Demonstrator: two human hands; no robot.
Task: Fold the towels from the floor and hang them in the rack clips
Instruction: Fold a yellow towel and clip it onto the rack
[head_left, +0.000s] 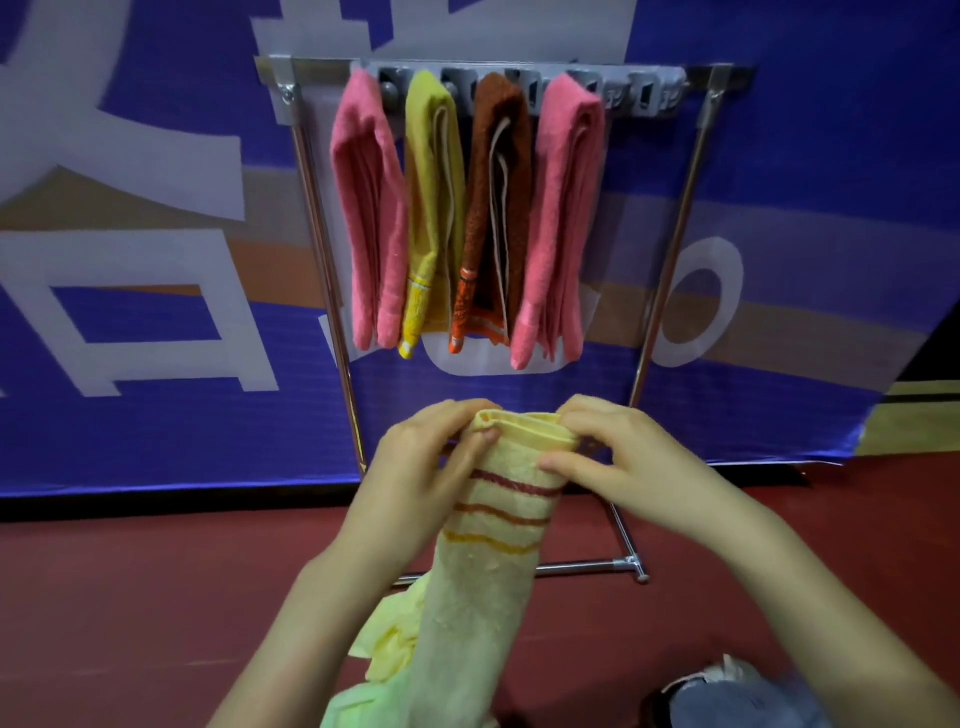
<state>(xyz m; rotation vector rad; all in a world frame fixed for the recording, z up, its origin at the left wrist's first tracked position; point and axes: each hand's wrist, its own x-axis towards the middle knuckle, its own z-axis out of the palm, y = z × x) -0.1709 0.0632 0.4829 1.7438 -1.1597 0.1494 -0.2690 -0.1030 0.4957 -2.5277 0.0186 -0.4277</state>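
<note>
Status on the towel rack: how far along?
Done: four hung in clips: left pink towel, yellow towel, brown towel, right pink towel. In hand: left hand and right hand pinch the folded striped towel at its top. Left: clip it into the free clips; pale yellow cloth and green cloth lie below.

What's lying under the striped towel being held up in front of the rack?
Below the striped towel, a crumpled pale yellow cloth and a light green cloth lie on the red floor. The towel covers how far they extend, and anything else beneath it.
</note>
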